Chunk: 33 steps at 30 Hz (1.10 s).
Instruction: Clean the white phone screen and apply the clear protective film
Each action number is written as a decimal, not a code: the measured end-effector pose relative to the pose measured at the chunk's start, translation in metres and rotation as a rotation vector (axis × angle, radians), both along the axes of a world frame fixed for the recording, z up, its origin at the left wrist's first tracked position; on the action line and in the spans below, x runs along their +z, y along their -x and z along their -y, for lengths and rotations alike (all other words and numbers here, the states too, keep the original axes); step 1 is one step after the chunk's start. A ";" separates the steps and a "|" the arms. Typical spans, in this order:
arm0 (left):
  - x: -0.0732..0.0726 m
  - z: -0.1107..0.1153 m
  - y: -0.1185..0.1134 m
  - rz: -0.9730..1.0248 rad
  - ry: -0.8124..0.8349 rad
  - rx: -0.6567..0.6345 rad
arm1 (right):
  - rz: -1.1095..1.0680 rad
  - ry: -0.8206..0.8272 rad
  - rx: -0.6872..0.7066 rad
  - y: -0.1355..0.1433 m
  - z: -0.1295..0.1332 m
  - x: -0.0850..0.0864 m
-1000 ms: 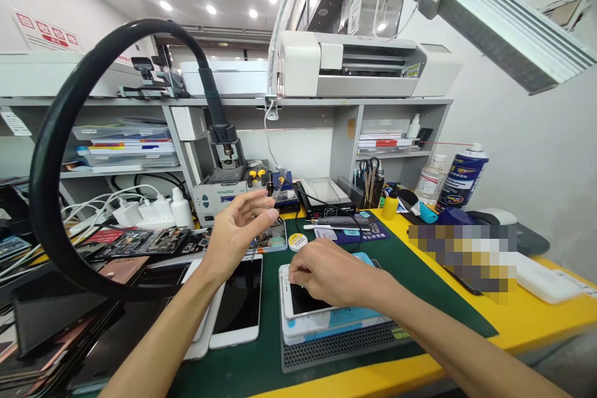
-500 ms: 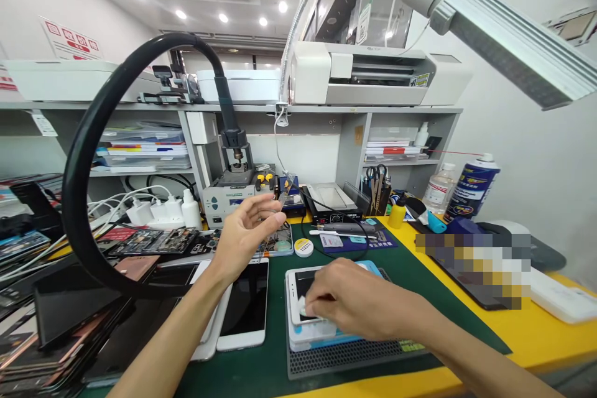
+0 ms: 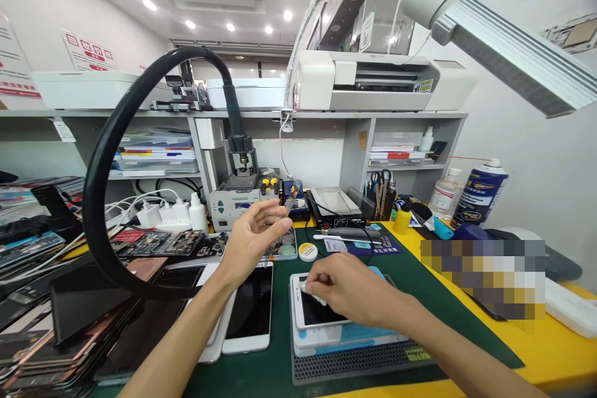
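My right hand point(image 3: 345, 286) is closed around a small white wipe point(image 3: 313, 294) and presses it on the dark screen of a white phone point(image 3: 321, 323). The hand covers part of that phone, which lies face up on a blue and white box point(image 3: 312, 343). Beneath the box is a dark perforated mat point(image 3: 364, 364). My left hand point(image 3: 249, 239) hovers over another white phone point(image 3: 249, 314), its thumb and fingers curved and apart. Something thin and see-through shows near its fingertips, but I cannot make out whether the hand touches it.
Stacked phones and parts point(image 3: 51, 336) crowd the left side, under a black looped hose point(image 3: 93, 199). Behind stand a grey soldering station point(image 3: 233, 205) and a round white tub point(image 3: 308, 252). A spray can point(image 3: 480, 193) stands at right; a lamp point(image 3: 513, 43) hangs above.
My right hand has moved the wipe toward the upper part of the phone's screen. The left hand keeps its pose. The whole view has shifted slightly.
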<state>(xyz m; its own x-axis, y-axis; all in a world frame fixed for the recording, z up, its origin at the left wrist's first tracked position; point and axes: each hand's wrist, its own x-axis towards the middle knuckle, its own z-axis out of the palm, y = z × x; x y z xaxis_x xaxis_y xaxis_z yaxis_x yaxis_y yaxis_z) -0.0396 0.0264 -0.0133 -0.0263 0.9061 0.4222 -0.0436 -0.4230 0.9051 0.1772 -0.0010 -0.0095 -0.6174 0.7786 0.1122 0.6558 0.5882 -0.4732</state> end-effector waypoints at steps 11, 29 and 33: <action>0.000 0.001 0.000 -0.004 0.012 0.003 | 0.086 -0.107 -0.230 0.010 -0.013 -0.014; -0.008 -0.006 0.004 -0.018 0.015 -0.001 | 0.007 -0.087 -0.559 -0.092 0.002 -0.015; -0.007 -0.001 -0.001 -0.006 0.023 0.044 | -0.137 -0.102 -0.552 -0.083 0.018 -0.016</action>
<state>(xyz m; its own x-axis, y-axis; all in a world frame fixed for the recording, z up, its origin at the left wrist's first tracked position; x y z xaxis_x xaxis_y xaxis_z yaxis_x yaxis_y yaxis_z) -0.0384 0.0277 -0.0201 -0.0637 0.9137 0.4013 -0.0200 -0.4032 0.9149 0.2598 -0.0193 -0.0255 -0.0974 0.9624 0.2535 0.8153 0.2232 -0.5344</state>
